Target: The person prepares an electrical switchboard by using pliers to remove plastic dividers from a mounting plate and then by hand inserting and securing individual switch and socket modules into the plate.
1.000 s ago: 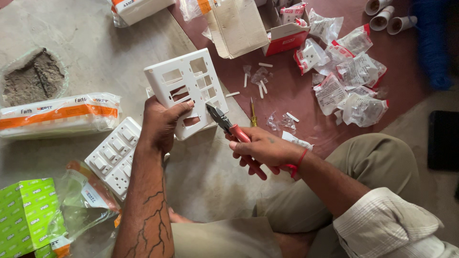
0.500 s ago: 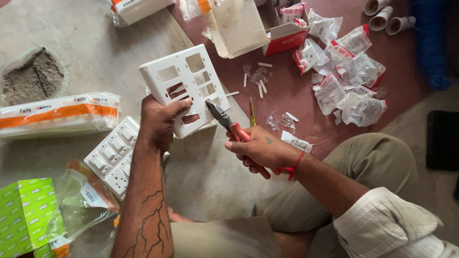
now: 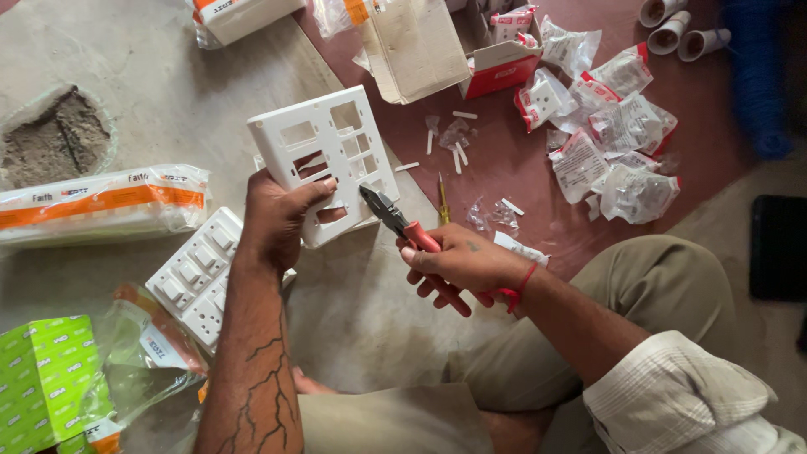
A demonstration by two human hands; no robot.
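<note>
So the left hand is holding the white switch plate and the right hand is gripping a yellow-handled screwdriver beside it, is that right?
Not quite: the head view shows the right hand gripping red-handled pliers, not a screwdriver. The yellow-handled screwdriver lies on the floor beyond. The left hand does hold the white switch plate.

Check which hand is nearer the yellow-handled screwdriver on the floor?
Right. The right hand, gripping red-handled pliers, sits just below the screwdriver; the left hand holds the white switch plate, farther off.

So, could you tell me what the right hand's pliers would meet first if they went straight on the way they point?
Most likely the white plate held by the left hand. The right hand aims the pliers up-left, their tip seemingly at its lower right edge; depth is unclear.
</note>
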